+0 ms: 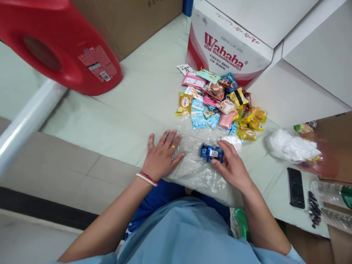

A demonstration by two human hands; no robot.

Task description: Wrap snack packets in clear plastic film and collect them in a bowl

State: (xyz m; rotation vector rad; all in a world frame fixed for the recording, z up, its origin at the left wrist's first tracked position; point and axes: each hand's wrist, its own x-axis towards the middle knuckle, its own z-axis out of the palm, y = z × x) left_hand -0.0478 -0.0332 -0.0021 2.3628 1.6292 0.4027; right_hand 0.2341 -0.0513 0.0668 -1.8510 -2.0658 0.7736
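While a red jug [71,40] stands at the far left of the table [143,99], the work in hand sits at the near edge, centre. Left hand [162,152]: palm down, fingers spread flat, at the left side of a clear plastic film [192,174]; it appears to steady that side. Blue packet [211,152]: lies on the film between the hands, one piece or two, unclear. Beyond it, against the printed carton [225,51], a mixed heap of wrapped snacks [220,99]. Right hand [232,161]: thumb and fingers parted and curved about the packet's right side; whether they pinch it, cannot tell. Step in hand, judged: positioning the packet on the film. Next move, judged: calls for light right-hand control of the packet and a flat left palm, lest the thin film ruck. Farther right: white plastic bag [293,146], then, nearer, a black phone [296,187].
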